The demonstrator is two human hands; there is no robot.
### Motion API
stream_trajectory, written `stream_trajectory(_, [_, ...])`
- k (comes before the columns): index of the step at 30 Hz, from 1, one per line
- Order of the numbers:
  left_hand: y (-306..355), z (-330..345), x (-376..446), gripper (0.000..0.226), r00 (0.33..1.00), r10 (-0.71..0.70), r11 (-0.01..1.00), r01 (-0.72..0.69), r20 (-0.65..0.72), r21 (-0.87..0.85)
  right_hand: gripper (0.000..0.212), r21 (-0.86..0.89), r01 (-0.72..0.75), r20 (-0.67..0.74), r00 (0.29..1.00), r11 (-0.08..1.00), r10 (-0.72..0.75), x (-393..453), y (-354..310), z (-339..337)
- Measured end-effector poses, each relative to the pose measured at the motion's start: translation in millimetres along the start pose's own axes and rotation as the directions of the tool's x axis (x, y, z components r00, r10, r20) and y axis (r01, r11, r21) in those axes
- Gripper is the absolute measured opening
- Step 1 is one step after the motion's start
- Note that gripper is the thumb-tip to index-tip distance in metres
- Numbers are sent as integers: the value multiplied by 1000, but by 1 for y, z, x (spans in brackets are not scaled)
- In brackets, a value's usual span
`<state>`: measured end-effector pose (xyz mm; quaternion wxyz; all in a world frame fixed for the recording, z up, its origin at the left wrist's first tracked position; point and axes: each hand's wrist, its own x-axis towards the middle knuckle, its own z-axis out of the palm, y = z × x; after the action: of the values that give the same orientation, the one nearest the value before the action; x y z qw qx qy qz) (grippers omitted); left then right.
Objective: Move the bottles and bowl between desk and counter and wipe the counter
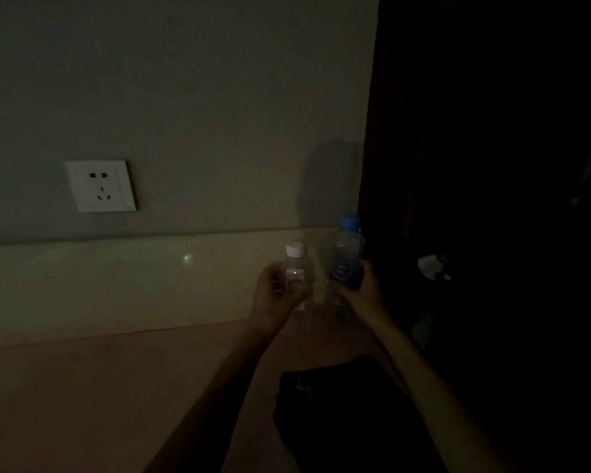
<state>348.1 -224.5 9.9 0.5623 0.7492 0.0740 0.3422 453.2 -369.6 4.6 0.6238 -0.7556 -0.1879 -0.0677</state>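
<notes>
left hand (276,291) grips clear pink-capped plastic bottle (297,272) | right hand (361,289) grips clear blue-capped plastic bottle (347,253) | upright over pale worktop (116,285), likely for carrying

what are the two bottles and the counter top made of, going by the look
White-capped bottle: clear thin plastic, since the counter shows through it. Blue-capped bottle: the same clear plastic, with a dark blue label. Counter: pale, glossy, with a light glint on it; probably polished stone or laminate, too dim to say.

Clear bottle (298,274) with white cap (294,249), clear bottle (347,257) with blue cap (349,220) and blue label, white wall socket (100,186), pale cream counter (116,285), grey-beige wall (185,97)
</notes>
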Motion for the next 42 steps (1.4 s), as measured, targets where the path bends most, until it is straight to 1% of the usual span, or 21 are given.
stream_trajectory(2, [-7,9,4,39,999,-18,1000,18,-35,12,67,5,-10,41,999,1000,10,9,11,2])
stream_trajectory(6, [-22,24,8,53,997,-41,998,44,-71,36,71,25,8,43,999,1000,-9,10,26,6])
stream_trajectory(10, [-28,27,7,53,993,-49,997,56,-106,57,70,59,41,8,999,997,-41,5,28,9])
stream_trajectory(13, [-25,24,5,57,986,-53,995,65,-156,70,77,22,63,-4,998,998,-63,1,24,11])
stream_trajectory(14, [-24,25,7,59,987,-36,995,50,-156,82,79,11,67,-29,997,998,-67,1,22,9])
stream_trajectory(16, [-25,24,8,61,987,-17,987,41,-159,152,81,-15,80,-59,995,997,-81,0,16,7])
stream_trajectory(18, [-23,24,5,61,987,7,979,26,-163,202,82,-17,95,-61,994,995,-95,-1,14,4])
stream_trajectory(21, [-22,18,2,83,987,10,963,33,-158,268,81,-30,89,-55,994,996,-90,-7,12,-1])
stream_trajectory(25, [-20,7,-3,82,988,11,955,35,-153,294,77,-63,100,-90,990,993,-106,-12,11,-4])
stream_trajectory(32, [-12,-25,-22,85,983,-31,955,83,-182,285,72,-130,44,-117,991,991,-59,-13,9,-4])
stream_trajectory(34, [-8,-36,-31,84,980,-46,950,102,-192,296,72,-142,26,-169,984,989,-50,-15,8,-7])
stream_trajectory(36, [-3,-47,-43,82,978,-62,947,121,-201,296,71,-116,19,-221,974,993,-44,-23,4,-14])
stream_trajectory(37, [0,-51,-48,80,975,-68,946,130,-210,297,66,-80,18,-219,975,997,-35,-28,1,-16])
stream_trajectory(39, [6,-65,-67,72,962,-89,950,160,-256,269,53,29,24,-143,990,999,-20,-51,-8,-12])
stream_trajectory(41, [18,-80,-89,63,946,-97,960,171,-310,223,48,134,40,-37,999,990,-36,-79,-27,2])
stream_trajectory(42, [25,-89,-105,58,932,-102,964,179,-347,197,48,148,38,29,999,988,-43,-99,-38,14])
